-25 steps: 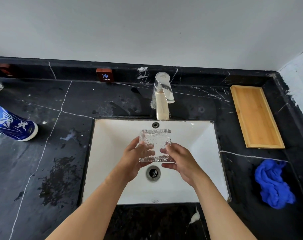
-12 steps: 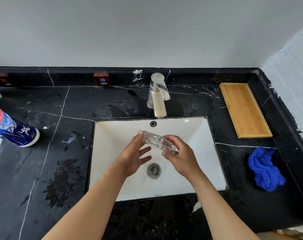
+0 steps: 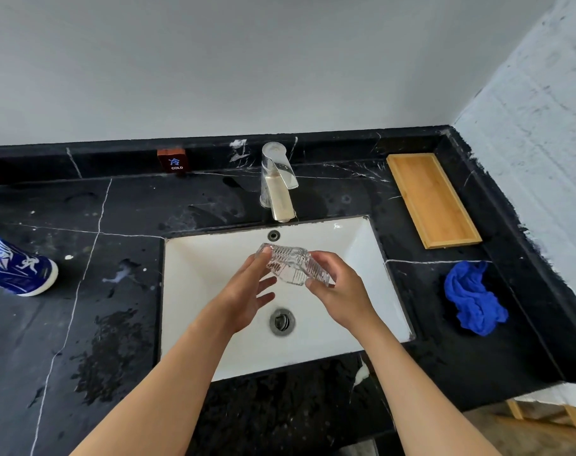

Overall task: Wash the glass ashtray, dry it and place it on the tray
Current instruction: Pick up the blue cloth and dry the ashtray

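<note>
The glass ashtray (image 3: 295,264) is held tilted above the white sink (image 3: 194,274), gripped at its right end by the closed right hand (image 3: 341,291). Its left edge is touched by the left hand (image 3: 247,291), whose fingers are spread loosely. The wooden tray (image 3: 433,200) is set on the desk (image 3: 82,291), behind a blue cloth (image 3: 472,297).
</note>
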